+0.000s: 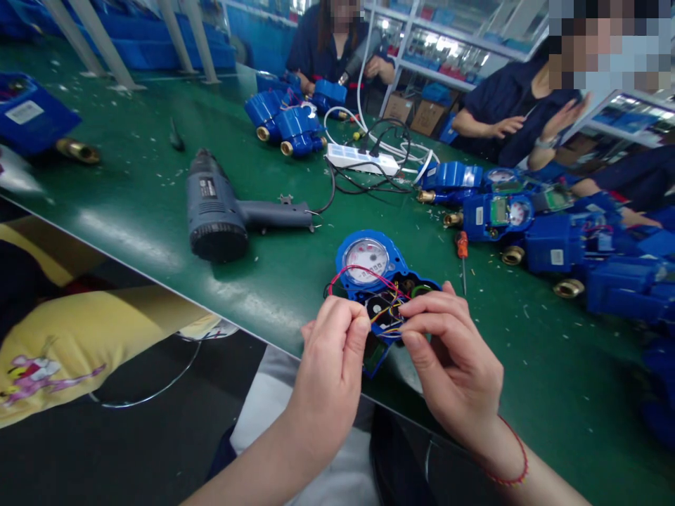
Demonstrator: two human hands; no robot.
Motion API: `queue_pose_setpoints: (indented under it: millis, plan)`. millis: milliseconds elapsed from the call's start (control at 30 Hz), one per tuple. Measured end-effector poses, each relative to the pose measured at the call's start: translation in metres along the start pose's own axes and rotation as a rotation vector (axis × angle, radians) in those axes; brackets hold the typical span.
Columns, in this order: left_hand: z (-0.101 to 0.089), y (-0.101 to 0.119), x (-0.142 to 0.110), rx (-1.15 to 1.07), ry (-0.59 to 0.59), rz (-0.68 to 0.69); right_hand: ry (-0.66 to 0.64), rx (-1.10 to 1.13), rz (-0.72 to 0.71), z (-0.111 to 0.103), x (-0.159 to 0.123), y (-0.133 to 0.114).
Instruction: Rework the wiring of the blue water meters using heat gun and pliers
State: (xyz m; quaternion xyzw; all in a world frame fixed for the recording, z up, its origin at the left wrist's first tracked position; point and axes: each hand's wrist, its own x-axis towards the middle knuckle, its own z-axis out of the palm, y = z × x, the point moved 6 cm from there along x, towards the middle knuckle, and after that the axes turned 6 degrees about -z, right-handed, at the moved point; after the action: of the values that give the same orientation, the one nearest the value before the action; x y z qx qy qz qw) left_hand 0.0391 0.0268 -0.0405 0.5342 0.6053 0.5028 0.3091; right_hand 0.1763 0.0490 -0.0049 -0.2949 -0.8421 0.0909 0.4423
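Water meter register [366, 261]: its round dial end is pointing away from the person, and its long axis is running toward the near edge of the table [131, 169]. It is sitting just in from that edge, between the hands, with its curved blue plastic shell catching the light and a small green circuit board [373, 353] showing at the lower tip.
Coloured wires [384, 309]: thin red, yellow and blue strands are looping across the dark underside of the register.
Left hand [327, 362]: its fingers are closing in a pinch on the coloured wires.
Right hand [448, 358]: its fingers are also pinching the coloured wires, with a red cord bracelet [509, 460] circling the wrist.
Open room: glossy green table surface is stretching left of the register, dotted with pale scraps.
Heat gun [216, 207]: a grey and black body is lying on its side there, its round nozzle facing the near edge.
Screwdriver [463, 246]: its orange handle is lying just right of the register.
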Motion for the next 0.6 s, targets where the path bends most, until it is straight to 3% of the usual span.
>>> queue_pose_setpoints:
  millis: [200,600]
  plan:
    - [0.000,0.005,-0.001,-0.060,0.042,0.130,0.001,-0.008,0.003,0.000,0.000,0.000]
    - [0.010,0.012,0.005,0.065,-0.031,0.112,-0.021,-0.029,-0.063,-0.001,-0.003,-0.004]
